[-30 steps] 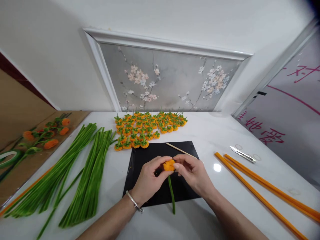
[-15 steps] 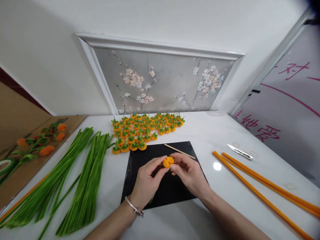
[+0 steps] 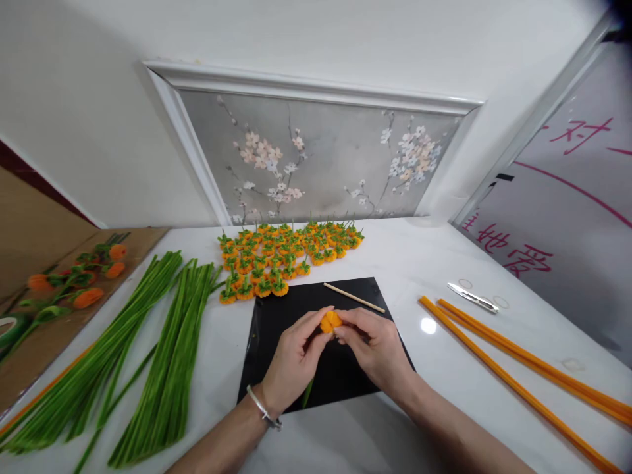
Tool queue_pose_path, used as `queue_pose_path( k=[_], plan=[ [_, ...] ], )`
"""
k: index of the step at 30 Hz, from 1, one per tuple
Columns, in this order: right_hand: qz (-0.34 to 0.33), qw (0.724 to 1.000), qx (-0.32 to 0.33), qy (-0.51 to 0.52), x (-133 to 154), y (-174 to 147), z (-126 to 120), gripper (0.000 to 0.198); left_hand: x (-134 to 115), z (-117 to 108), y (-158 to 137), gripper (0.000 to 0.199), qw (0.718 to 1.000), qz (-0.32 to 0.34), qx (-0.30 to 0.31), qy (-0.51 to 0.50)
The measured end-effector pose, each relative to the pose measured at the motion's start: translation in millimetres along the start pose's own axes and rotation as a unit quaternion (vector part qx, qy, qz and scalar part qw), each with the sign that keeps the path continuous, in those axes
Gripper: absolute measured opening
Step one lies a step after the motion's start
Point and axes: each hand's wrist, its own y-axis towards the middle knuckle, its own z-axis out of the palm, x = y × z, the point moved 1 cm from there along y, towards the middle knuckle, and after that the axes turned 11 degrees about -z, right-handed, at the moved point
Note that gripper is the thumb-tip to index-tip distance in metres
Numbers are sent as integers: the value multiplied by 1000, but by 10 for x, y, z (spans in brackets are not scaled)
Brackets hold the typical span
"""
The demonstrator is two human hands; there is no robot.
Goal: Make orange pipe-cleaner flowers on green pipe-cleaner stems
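Observation:
Between my two hands is a small orange pipe-cleaner flower (image 3: 330,321), its fuzzy loops bunched together. My left hand (image 3: 296,352), with a silver bangle at the wrist, pinches its left side between thumb and fingers. From the right, my right hand (image 3: 378,345) closes thumb and fingertips on the other side. Both hands are above a black mat (image 3: 336,382). A thin wooden stick (image 3: 353,297) rests near the mat's far edge. Part of a green strip (image 3: 308,393) shows on the mat below my left hand.
Rows of orange-and-green flower pieces (image 3: 276,253) stand behind the mat. Green pipe cleaners (image 3: 168,368) lie in bundles at left, beside cardboard with finished flowers (image 3: 89,297) and green tape (image 3: 12,330). Silver scissors-like snips (image 3: 473,297) and orange pipe cleaners (image 3: 518,368) lie right.
The orange flower has turned slightly in my fingers, and its loops look more tightly gathered. More of the green strip shows under my left hand.

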Motion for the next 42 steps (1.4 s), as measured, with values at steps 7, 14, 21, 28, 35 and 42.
queue_pose_path(
  k=[7,14,21,28,35,42],
  plan=[
    [82,993,-28,85,-94,8,1,17,-8,-75,39,36,999,-26,-38,3],
    [60,998,10,23,-90,-16,18,17,12,7,49,21,994,-66,-53,-65],
    [-20,998,-14,-56,-22,-5,18,16,25,49,3,21,985,-95,-92,-109],
    [-82,991,-18,-107,-10,-8,21,19,-30,59,-12,12,981,-76,-104,-142],
    [-108,985,-6,-131,-30,-31,50,22,-40,65,-7,12,976,-117,-88,-161],
    [32,999,12,-6,-49,-4,18,17,-1,68,15,25,968,-168,-48,-180]
  ],
)
